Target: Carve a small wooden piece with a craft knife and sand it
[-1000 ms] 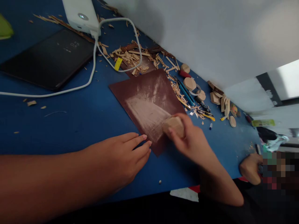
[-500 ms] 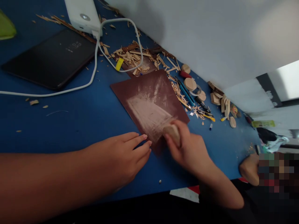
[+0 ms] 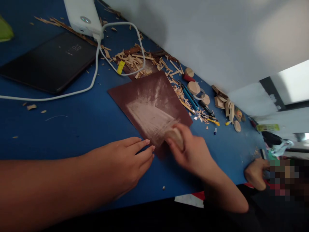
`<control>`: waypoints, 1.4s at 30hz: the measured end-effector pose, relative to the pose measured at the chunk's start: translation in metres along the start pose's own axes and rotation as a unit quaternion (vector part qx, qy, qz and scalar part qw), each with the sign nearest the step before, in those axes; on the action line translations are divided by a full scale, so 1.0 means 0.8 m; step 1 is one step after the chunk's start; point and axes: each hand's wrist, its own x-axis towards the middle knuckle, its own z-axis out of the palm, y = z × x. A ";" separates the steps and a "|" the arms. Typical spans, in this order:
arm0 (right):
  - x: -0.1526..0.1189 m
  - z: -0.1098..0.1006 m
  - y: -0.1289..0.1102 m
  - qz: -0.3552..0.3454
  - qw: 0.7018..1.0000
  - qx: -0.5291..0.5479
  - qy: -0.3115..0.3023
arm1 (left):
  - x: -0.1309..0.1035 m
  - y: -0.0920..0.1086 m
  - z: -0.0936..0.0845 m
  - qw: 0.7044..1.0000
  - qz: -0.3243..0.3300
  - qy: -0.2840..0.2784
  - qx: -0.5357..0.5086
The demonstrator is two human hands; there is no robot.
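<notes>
The right hand point(image 3: 193, 153) pinches a rounded wooden piece point(image 3: 175, 139) between its thumb and bent fingers. The piece is tilted, over the near end of a brown abrasive sheet point(image 3: 147, 111), close to the sheet's right-hand edge; its contact with the sheet is too blurred to tell. The left hand point(image 3: 125, 161) lies palm down, fingers slightly spread, with the widest gap behind the foremost one. Their tips reach the sheet's lower left edge; whether they press on it, I cannot tell. Between the two hands only a narrow gap remains, where the sheet's near corner points toward the front edge of the blue table point(image 3: 79, 129).

That edge runs just below the left hand and under the right forearm, and a small round object point(image 3: 163, 188) sits near it. Leftward, a broad stretch of table offers room as far as the white cable point(image 3: 70, 97) and dark tablet point(image 3: 53, 62), with a few chips scattered about. Beyond the sheet's far edge, room is tight: wood shavings point(image 3: 135, 62) and pens point(image 3: 190, 96) crowd toward the wall point(image 3: 200, 42). More open surface extends to the right hand's right, as far as another person's limb point(image 3: 256, 174) at the table's edge.
</notes>
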 end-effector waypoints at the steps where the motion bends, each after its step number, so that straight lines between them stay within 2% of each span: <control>1: 0.001 0.000 0.000 0.028 0.999 -0.002 0.025 | 0.000 0.000 -0.001 1.000 0.001 -0.001 0.000; 3: 0.003 0.001 0.002 0.080 0.994 -0.022 0.074 | 0.002 0.000 -0.002 1.000 -0.005 -0.004 0.003; 6: 0.006 0.002 0.005 0.020 1.000 -0.001 0.013 | 0.003 0.001 -0.004 1.000 -0.005 0.008 0.005; 7: 0.007 0.002 0.006 0.016 1.000 0.011 0.010 | 0.003 0.001 -0.005 1.000 -0.004 0.009 0.005; 10: 0.010 0.003 0.008 0.106 0.990 -0.031 0.089 | 0.002 0.000 -0.004 1.000 -0.002 0.007 0.001; 11: 0.010 0.004 0.007 0.107 0.990 -0.042 0.085 | 0.001 0.000 -0.004 1.000 -0.005 0.006 -0.002; 14: 0.011 0.007 0.006 0.003 1.000 0.022 0.007 | 0.000 0.000 -0.003 1.000 -0.004 0.006 -0.008; 15: 0.013 0.009 0.007 0.008 0.999 0.033 0.013 | 0.000 0.000 -0.003 1.000 -0.002 0.002 -0.008; 17: 0.016 0.011 0.009 0.081 0.992 0.011 0.100 | 0.001 0.001 -0.003 1.000 0.001 -0.009 -0.005; 18: 0.017 0.012 0.010 0.095 0.988 0.009 0.125 | 0.001 0.001 -0.004 1.000 0.000 -0.013 -0.004; 22: 0.018 0.017 0.013 0.005 0.997 0.065 0.046 | 0.001 0.002 -0.004 1.000 -0.002 -0.013 -0.004; 25: 0.022 0.018 0.017 0.092 0.986 0.036 0.131 | -0.001 0.003 -0.002 1.000 -0.001 -0.017 -0.008; 26: 0.023 0.019 0.018 0.100 0.985 0.031 0.137 | -0.001 0.003 -0.001 1.000 -0.005 -0.017 -0.009; 29: 0.024 0.021 0.018 0.015 0.996 0.068 0.056 | -0.002 0.002 0.000 1.000 -0.015 -0.011 -0.011; 30: 0.025 0.021 0.018 0.015 0.995 0.078 0.057 | -0.002 0.002 -0.001 1.000 -0.014 -0.010 -0.012; 33: 0.023 0.021 0.015 0.088 0.986 0.045 0.132 | -0.002 0.002 -0.002 1.000 -0.011 -0.014 -0.010; 37: 0.022 0.019 0.015 0.017 0.997 0.064 0.051 | -0.004 0.004 -0.001 1.000 -0.015 -0.007 -0.018; 40: 0.027 0.019 0.023 0.081 0.990 0.049 0.106 | -0.004 0.003 0.001 1.000 -0.010 -0.010 -0.019; 42: 0.027 0.020 0.021 0.091 0.989 0.037 0.114 | -0.002 0.002 0.001 1.000 -0.012 -0.010 -0.014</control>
